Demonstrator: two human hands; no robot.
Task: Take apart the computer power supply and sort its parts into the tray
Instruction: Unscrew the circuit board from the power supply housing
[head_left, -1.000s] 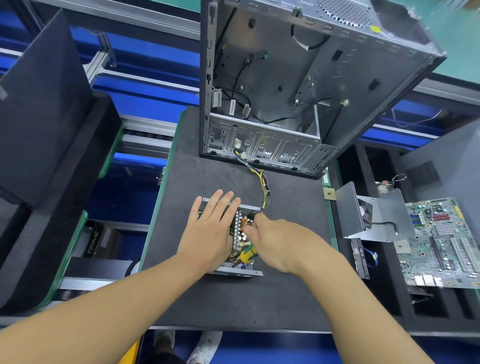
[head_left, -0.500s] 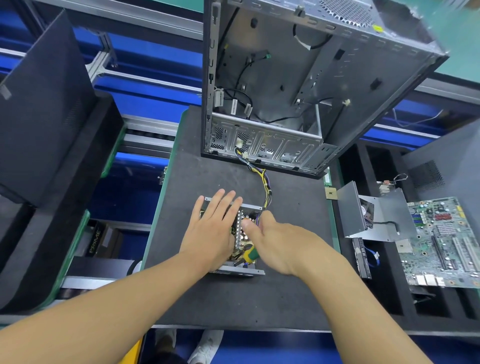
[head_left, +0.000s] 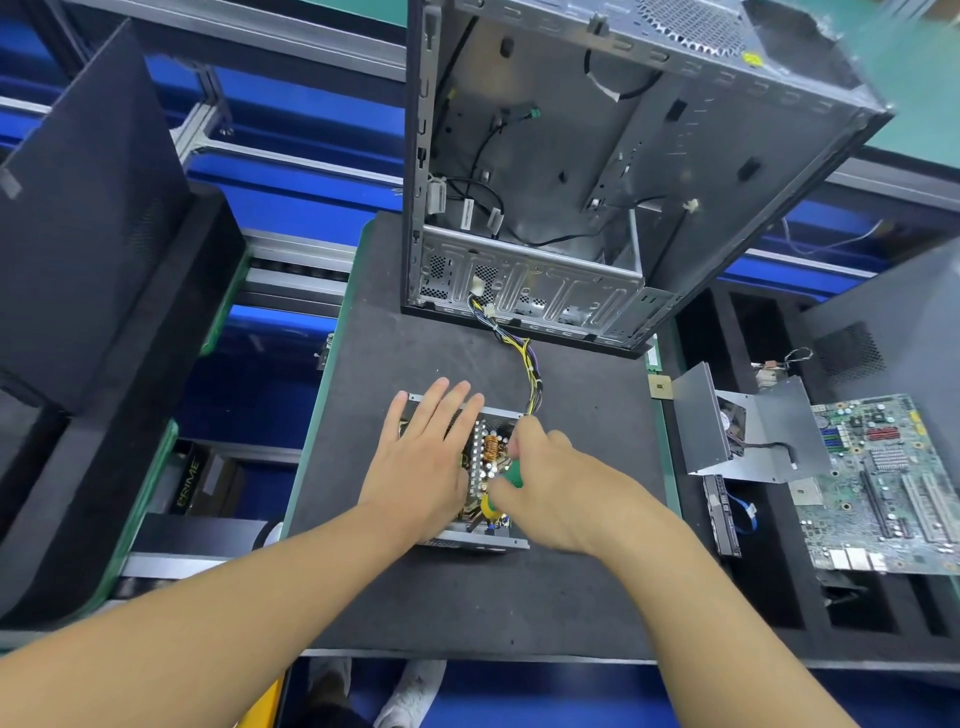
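We note left hand (head_left: 426, 457) spread flat on the open power supply (head_left: 485, 449), toward the counter's (head_left: 415, 338) near edge; right hand (head_left: 550, 488) grips a green-yellow screwdriver (head_left: 511, 475).

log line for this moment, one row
left hand flat on power supply | right hand grips screwdriver over its board | wire bundle runs to case

Bright even overhead light, soft shadows; wide-angle edge warp, top-right blurred.
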